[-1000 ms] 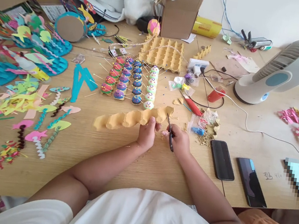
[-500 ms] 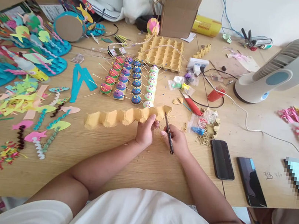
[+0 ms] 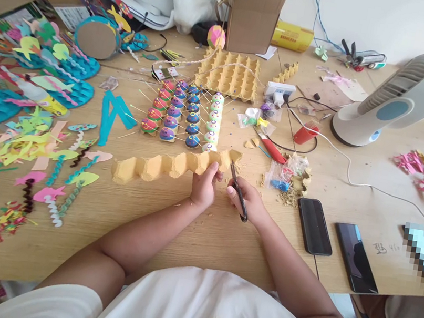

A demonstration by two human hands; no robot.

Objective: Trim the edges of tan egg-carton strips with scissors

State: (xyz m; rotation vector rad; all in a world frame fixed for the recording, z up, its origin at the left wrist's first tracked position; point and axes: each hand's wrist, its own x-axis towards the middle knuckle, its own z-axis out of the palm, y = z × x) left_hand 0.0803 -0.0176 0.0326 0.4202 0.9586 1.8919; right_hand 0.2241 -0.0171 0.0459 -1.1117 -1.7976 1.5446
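A long yellow strip of egg-carton cups is held above the table, its bumpy row running from left to right. My left hand grips it near its right end, thumb on the near side. In my right hand is a pair of dark scissors, with the blades at the right end of the strip. Whether the blades are fully closed is hard to see. Behind the strip stand rows of painted egg-carton caterpillars in red, purple, blue and white, with pins sticking out.
An uncut egg tray lies at the back, near a power strip. A fan and phones are on the right. Paper fish and scraps cover the left. Carton trimmings lie right of my right hand.
The strip's left end has shifted slightly left and down, and my left hand has moved a little left with it. The scissors have moved slightly and stay at the strip's right end.
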